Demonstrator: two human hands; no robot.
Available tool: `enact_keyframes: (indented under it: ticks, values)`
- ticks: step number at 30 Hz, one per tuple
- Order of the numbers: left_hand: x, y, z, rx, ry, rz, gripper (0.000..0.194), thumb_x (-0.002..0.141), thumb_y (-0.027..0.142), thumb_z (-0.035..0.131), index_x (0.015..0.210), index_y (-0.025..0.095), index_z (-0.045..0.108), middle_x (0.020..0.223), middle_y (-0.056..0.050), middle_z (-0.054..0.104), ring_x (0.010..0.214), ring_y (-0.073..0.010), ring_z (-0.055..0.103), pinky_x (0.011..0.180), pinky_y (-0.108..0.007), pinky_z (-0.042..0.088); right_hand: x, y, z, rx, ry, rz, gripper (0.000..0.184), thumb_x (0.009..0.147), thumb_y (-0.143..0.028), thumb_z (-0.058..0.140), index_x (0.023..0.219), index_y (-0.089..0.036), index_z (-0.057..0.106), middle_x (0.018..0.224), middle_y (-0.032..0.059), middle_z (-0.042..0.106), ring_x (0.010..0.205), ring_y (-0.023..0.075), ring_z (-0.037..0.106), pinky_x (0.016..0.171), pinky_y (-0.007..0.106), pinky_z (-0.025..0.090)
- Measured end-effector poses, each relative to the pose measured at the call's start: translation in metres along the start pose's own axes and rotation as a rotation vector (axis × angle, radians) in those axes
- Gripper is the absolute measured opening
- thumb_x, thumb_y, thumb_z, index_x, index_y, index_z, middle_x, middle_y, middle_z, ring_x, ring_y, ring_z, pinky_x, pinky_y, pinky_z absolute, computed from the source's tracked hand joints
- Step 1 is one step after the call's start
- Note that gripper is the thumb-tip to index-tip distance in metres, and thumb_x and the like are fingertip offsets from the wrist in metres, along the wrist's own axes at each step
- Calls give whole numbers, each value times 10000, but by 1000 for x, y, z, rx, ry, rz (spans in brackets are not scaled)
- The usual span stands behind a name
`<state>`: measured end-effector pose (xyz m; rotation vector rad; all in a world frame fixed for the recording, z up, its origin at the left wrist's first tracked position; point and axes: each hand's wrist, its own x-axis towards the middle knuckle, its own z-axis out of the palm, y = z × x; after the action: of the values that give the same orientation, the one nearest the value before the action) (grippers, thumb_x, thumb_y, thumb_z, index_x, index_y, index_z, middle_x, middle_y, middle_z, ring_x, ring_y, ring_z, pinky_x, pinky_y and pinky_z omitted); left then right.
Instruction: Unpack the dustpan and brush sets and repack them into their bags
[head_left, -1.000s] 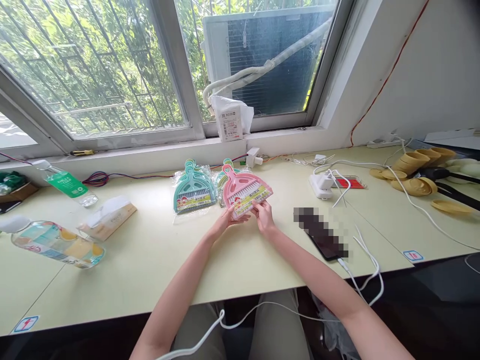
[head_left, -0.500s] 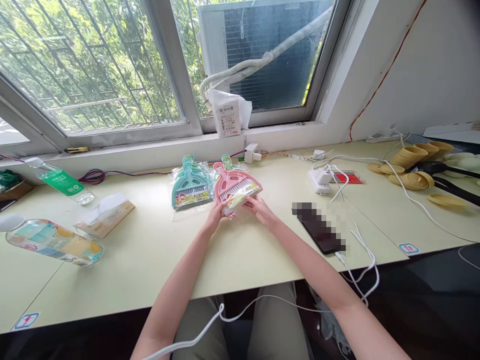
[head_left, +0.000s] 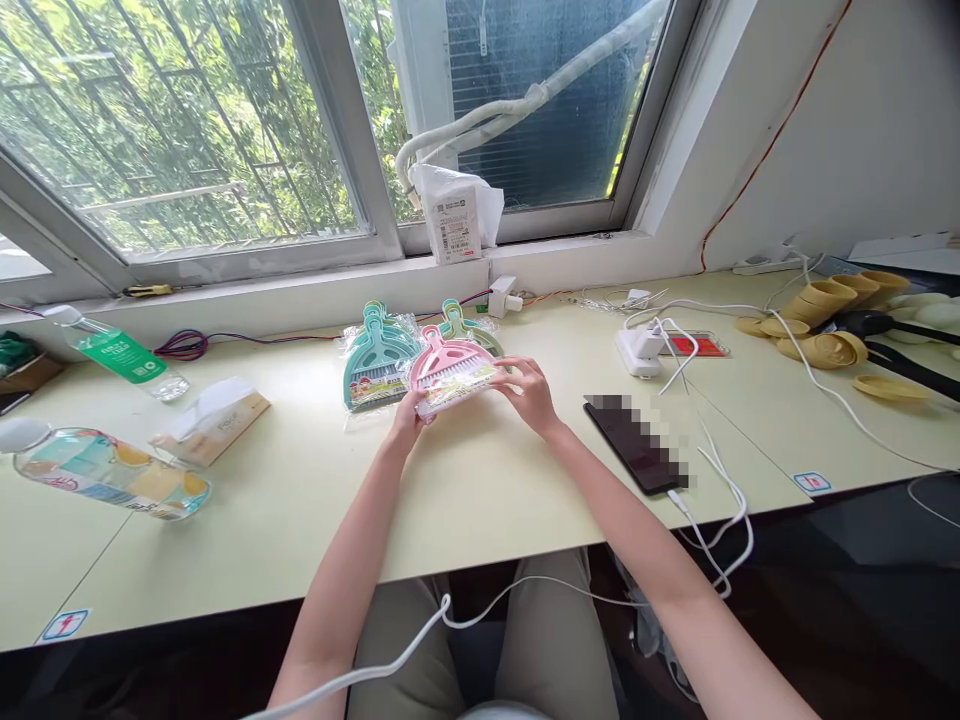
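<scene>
The left hand (head_left: 407, 422) clamps the near left corner of a pink dustpan set (head_left: 450, 352), while the fingers of the right hand (head_left: 531, 395) pinch its right corner. The pan holds a pale-bristled brush behind a printed label — the whole tilts over the table (head_left: 480, 500), partly covering a green dustpan set (head_left: 456, 316). Beside it, the teal dustpan sets (head_left: 377, 345) likewise hold a brush. Farther left, a tissue pack (head_left: 225, 428) shows white tissue at its opening; the contents of the fruit-patterned bottle (head_left: 112, 475) cannot be told. Compared with half a second earlier, the pink set leans flatter and sits farther left — the right hand now grips higher.
</scene>
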<state>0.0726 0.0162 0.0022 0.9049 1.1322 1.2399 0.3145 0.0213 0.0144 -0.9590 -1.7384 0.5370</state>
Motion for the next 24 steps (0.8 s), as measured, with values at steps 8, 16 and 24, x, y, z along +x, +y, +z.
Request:
enact_keyframes:
  ticks: [8, 16, 24]
  values:
    - [-16, 1, 12, 211, -252, 3, 464, 792, 445, 552, 1117, 117, 506, 620, -44, 642, 375, -74, 419, 386, -200, 259, -2, 4, 5, 200, 277, 123, 103, 795, -312, 653, 837, -321, 746, 1165, 16, 614, 1158, 232, 492, 1061, 433, 360]
    - [-22, 4, 14, 342, -249, 28, 639, 835, 511, 538, 1352, 203, 325, 633, 6, 616, 423, -98, 521, 421, -202, 261, 2, 20, 10, 634, 82, 446, 579, 661, -268, 701, 1227, -263, 581, 1175, 39, 636, 1046, 219, 599, 792, 343, 550]
    - [-21, -1, 18, 263, -403, 234, 942, 752, 554, 617, 1466, 247, 85, 993, -89, 652, 680, -144, 614, 526, -230, 427, 4, 42, 4, 753, 271, 656, 398, 573, -231, 706, 960, -213, 613, 903, 2, 687, 769, 163, 641, 645, 285, 543]
